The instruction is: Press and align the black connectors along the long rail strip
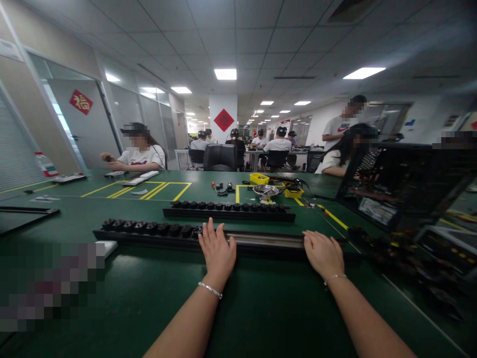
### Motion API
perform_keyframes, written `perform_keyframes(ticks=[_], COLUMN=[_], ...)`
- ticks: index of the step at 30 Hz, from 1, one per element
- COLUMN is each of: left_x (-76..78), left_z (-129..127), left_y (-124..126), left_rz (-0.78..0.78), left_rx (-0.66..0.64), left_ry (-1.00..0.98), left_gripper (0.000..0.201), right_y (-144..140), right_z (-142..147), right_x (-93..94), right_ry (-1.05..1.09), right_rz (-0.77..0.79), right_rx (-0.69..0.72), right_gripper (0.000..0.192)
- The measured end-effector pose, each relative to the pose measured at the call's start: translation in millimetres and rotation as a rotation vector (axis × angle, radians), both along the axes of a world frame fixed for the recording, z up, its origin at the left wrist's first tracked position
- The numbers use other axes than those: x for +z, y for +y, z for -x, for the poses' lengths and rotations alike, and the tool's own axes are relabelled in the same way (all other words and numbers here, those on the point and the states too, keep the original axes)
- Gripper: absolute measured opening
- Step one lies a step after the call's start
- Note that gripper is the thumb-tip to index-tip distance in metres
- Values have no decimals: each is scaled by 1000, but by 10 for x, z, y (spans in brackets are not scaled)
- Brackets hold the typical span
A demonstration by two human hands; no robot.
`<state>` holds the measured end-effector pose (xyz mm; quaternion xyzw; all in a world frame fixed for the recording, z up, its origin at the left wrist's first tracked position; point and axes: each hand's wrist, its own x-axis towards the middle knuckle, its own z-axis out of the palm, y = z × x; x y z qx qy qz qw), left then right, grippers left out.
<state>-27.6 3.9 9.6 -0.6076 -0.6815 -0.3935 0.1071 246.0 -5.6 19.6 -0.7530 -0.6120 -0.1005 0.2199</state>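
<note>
A long black rail [272,240] with a pale metal channel lies across the table in front of me. Black blocks [139,226] stand in a row along its left half. My left hand [218,253], fingers spread, rests over the rail at the right end of that row, touching or just above the last block. Farther right, my right hand [327,254] bends its fingers down over the rail, keeping them close together; their tips are partly hidden. Behind lies a second, shorter black rail [229,213], filled with similar black blocks.
A metal bowl [266,191] and yellow trays [259,178] stand beyond the rails, near small black parts [223,189]. At right is an open black computer case [376,184] beside dark cables [406,258]. A person [139,154] sits across the table at left.
</note>
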Motion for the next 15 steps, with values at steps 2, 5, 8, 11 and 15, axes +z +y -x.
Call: perform_keyframes(ticks=[2,5,8,11,15], left_x=[-34,-57,-42,-15,11], left_z=[26,41,41,37,32], left_y=[31,51,43,25,14], left_rz=[14,12,0,-16,-32], left_rx=[2,5,11,-14,-95], left_ry=[13,48,61,76,89], left_gripper=[43,42,41,38,34], right_y=[-20,-34,-31,-19,-8], right_z=[-6,-1,11,5,-6], right_x=[39,76,78,69,64], right_ry=[12,12,5,-2,-4], right_rz=[36,43,33,32,30], right_rx=[-2,-9,-11,-3,-5], right_gripper=[51,51,50,50,51])
